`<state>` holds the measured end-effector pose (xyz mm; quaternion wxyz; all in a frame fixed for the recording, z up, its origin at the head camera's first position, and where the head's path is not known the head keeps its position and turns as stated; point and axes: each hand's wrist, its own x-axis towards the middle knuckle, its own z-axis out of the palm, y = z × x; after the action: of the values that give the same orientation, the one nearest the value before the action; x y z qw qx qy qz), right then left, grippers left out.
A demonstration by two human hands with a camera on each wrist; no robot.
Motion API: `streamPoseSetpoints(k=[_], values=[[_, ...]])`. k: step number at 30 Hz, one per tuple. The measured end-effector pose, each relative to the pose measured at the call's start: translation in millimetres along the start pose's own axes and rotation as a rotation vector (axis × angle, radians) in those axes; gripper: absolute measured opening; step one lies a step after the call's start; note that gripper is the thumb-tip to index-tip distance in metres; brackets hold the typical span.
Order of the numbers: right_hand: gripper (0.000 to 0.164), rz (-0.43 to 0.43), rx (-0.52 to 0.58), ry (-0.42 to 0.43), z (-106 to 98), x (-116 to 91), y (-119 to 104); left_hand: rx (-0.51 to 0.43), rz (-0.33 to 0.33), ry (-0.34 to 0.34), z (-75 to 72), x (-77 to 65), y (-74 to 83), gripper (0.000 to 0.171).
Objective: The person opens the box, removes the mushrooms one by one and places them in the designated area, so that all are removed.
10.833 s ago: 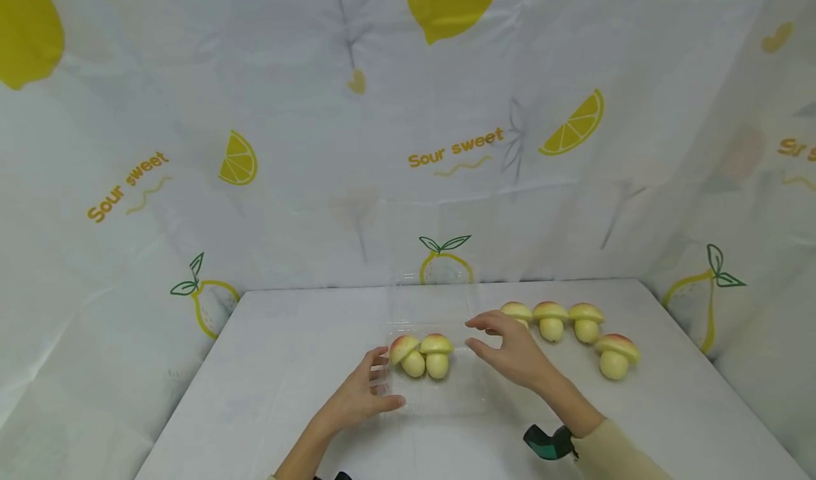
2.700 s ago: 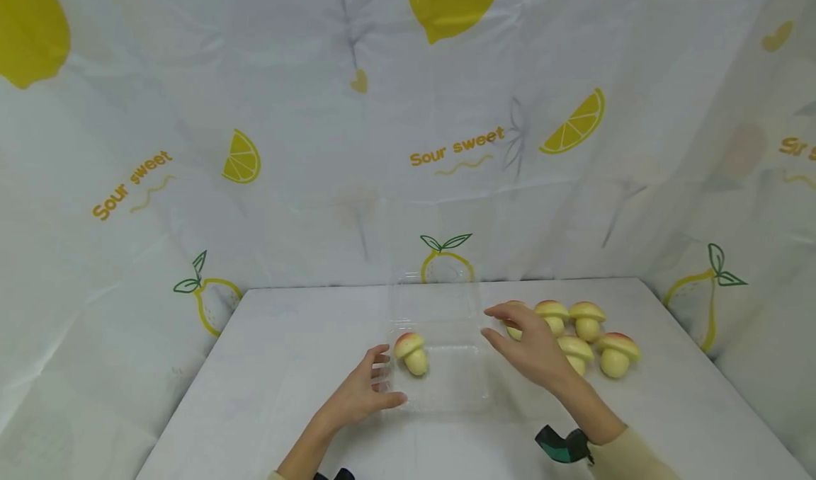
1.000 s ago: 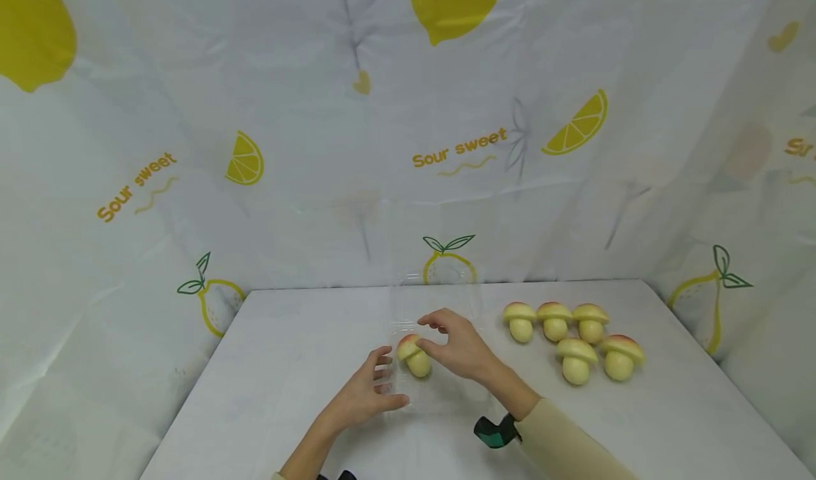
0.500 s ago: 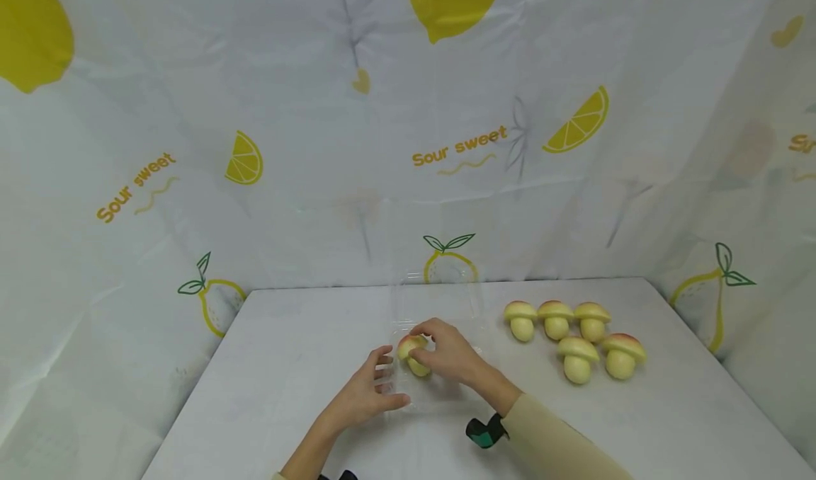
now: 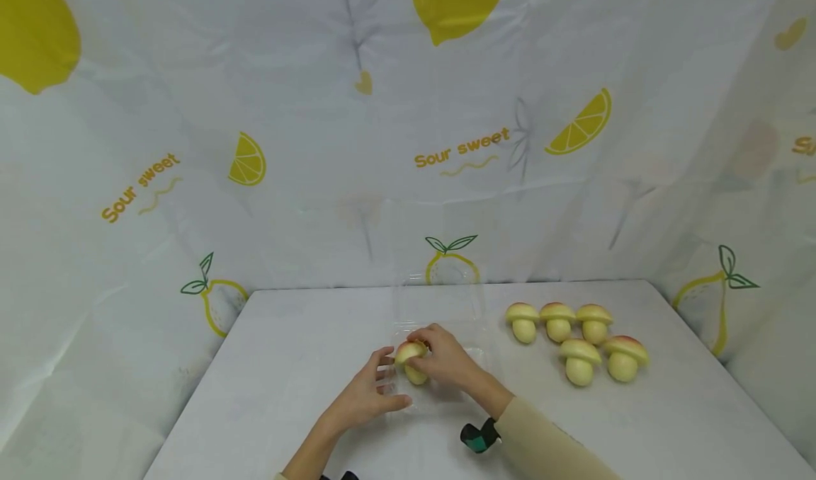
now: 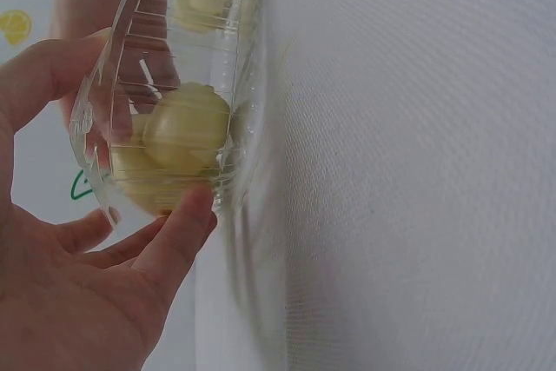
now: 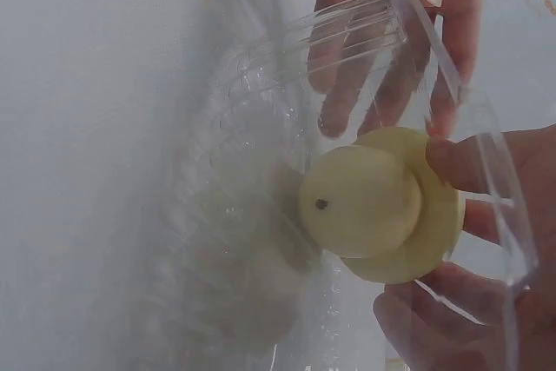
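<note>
A clear plastic box (image 5: 455,403) sits on the white table with its lid (image 5: 440,303) folded back behind it. My left hand (image 5: 363,395) holds its near left corner, thumb at the front and fingers along the left wall, as the left wrist view (image 6: 95,284) shows of this hand. Inside the box, my right hand (image 5: 446,360) grips a yellow toy mushroom (image 5: 414,375) by its reddish cap. Seen in the right wrist view, the thumb and fingers clasp the cap of the mushroom (image 7: 360,202), and its round stem faces the camera.
Right of the box lie several more toy mushrooms: a back row with a middle mushroom (image 5: 557,322), and two in front, one being the near right mushroom (image 5: 623,360). A lemon-print curtain (image 5: 331,147) hangs behind the table (image 5: 306,338).
Of two mushrooms in the box earlier, one now lies on the table among the others. My right hand has come back left into the box and taken hold of the remaining mushroom. Left hand stays.
</note>
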<state>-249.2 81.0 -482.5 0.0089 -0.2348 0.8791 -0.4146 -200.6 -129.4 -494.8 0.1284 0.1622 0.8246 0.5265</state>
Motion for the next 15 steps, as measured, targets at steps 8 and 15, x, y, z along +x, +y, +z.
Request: streamPoseSetpoints(k=[8,15], values=[[0.033,-0.007,0.005,0.038,3.9,0.7,0.7,-0.007,-0.008,-0.001,0.2,1.7,0.0,0.094],[0.030,-0.005,0.048,0.045,-0.5,-2.6,-0.5,-0.016,-0.005,0.007,0.6,2.0,-2.2,0.093]])
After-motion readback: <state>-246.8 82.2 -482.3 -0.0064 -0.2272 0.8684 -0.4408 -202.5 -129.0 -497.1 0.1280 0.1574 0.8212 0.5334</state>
